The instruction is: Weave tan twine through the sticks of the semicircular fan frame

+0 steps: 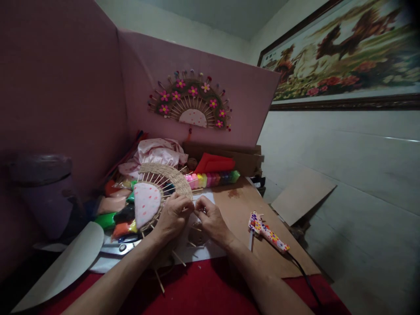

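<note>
Pink panels stand behind and to the left of a desk covered with a red cloth (183, 286), and a pale tiled wall on the right carries a large framed picture of horses and flowers (341, 57). A finished half-round fan with pink flowers and bead-tipped sticks (193, 91) is mounted on the rear pink panel.

On the desk, the half-round fan frame of thin sticks and tan woven cord (169, 173), with a white, red-dotted fabric centre (147, 204), stands tilted over colourful soft packets (111, 204). The left hand (176, 213) is at the lower end of its woven band, fingers closed in a pinch on it. The right hand (211, 221) is just beside the left, its fingers drawn together at the tips; whether they grip a strand is too small to tell.

Behind the frame lie crumpled pale pink cloth (159, 151), a folded bright red sheet (215, 162) and a row of multicoloured small packs (213, 179). Metal scissors (120, 249) lie near the left forearm, beside a white curved sheet (70, 262). On the right, a flower-patterned glue gun with a black cord (268, 234) rests on a flat brown cardboard sheet (239, 205).
</note>
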The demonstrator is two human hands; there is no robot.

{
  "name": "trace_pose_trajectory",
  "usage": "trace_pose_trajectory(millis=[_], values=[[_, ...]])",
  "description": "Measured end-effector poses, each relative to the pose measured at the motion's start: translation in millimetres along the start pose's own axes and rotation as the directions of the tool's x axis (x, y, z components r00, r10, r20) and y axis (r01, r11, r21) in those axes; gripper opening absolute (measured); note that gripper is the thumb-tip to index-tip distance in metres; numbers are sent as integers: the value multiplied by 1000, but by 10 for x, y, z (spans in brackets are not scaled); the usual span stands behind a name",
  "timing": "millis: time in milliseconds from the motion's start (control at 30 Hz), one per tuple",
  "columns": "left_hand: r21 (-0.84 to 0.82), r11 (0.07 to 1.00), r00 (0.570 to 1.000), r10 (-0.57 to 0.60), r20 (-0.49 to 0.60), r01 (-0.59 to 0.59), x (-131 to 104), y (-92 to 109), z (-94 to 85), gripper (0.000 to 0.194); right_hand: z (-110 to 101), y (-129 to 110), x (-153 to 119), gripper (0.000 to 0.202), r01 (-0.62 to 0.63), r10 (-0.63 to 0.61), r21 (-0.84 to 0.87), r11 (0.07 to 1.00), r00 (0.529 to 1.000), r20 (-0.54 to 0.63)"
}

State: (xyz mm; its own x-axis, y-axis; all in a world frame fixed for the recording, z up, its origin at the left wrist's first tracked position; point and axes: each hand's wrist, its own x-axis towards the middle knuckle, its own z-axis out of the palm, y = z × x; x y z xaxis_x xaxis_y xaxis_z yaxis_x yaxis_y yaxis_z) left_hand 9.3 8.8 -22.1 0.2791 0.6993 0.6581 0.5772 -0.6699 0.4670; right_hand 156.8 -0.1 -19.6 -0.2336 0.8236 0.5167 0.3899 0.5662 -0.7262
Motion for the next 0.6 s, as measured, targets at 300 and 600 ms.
trace_pose_trajectory(millis=[300,600], values=[[-13,999,998,-34,-57,34,26,40,-2,13,-53,-11,50,6,-4,4,-12,1000,998,-67],[2,998,998,-60,-36,60,1,30,-49,11,-182,-135,7,14,46,-84,-280,959,989,-125]])
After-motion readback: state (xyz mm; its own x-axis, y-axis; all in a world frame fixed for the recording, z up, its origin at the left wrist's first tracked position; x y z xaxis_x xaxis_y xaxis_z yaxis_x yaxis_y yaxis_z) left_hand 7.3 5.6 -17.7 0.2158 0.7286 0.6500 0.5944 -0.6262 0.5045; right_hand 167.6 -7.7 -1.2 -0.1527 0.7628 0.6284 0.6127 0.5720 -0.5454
